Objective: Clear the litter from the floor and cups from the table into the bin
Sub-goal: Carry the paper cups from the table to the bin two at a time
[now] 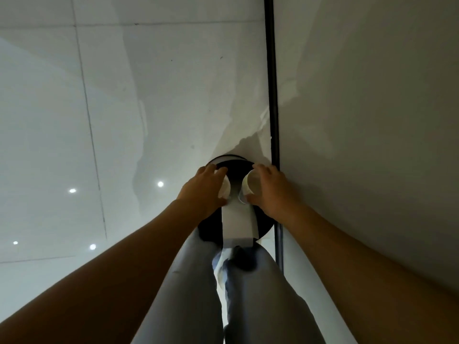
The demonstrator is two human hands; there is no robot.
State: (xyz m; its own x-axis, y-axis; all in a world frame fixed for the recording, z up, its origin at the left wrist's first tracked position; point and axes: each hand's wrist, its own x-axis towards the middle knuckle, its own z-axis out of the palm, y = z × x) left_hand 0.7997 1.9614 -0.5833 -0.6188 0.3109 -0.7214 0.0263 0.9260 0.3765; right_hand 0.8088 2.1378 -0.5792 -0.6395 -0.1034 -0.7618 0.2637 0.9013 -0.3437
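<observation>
Two paper cups are held over a round black bin (pixel 265 219) standing on the tiled floor (pixel 62 120), close against a wall (pixel 372 120) edged by a dark strip (pixel 272 95).

At left, the left hand (pixel 202 188) is seen gripping a white cup (pixel 224 188), its fingers (pixel 211 170) curled over the cup's side so that only a sliver of the cup is shown. Between the hands, a pale strip (pixel 238 219), seemingly a liner or a sheet of paper, is draped across the bin's mouth. At right, the right hand (pixel 272 192) is wrapped around a second cup (pixel 253 184), whose open mouth is turned toward the camera and appears empty; the fingers are curled round its far side, the thumb pressed near its base. Both cups are poised just above the bin's opening, neither yet released.

The cup-clearing step is judged to be near its end, with only the drop left. Whether litter remains on the floor, or cups on the tabletop, cannot be told: neither is in view.
</observation>
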